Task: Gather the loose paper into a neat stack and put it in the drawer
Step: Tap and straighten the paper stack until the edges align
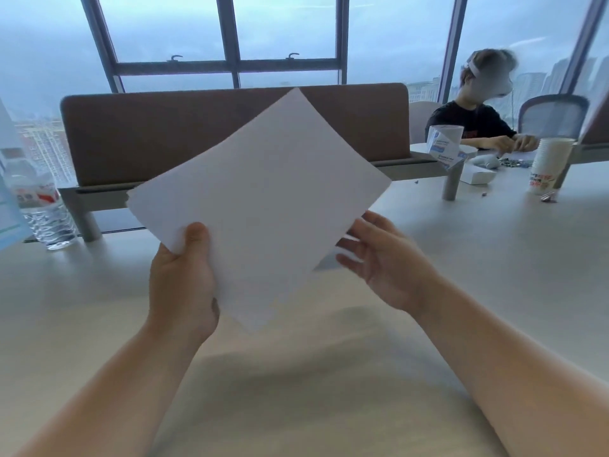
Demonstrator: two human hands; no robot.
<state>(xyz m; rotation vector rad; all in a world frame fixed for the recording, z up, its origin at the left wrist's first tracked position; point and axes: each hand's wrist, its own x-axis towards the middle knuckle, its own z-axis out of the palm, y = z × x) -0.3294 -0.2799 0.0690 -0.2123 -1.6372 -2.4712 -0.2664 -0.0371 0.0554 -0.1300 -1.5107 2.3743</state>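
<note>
A stack of white paper [263, 196] is held up above the table, turned so one corner points up and one down. My left hand [183, 278] grips its lower left edge, thumb on the front face and fingers hidden behind. My right hand [385, 258] is beside the lower right edge with fingers spread and relaxed; whether the fingertips touch the sheets I cannot tell. The sheet edges at the left corner look slightly uneven. No drawer is in view.
A pale table [494, 258] stretches below. A brown divider panel [164, 133] stands behind the paper. A water bottle [43, 199] stands far left. A paper cup stack [547, 166], a white box and small items lie at right, where a seated person [478, 123] works.
</note>
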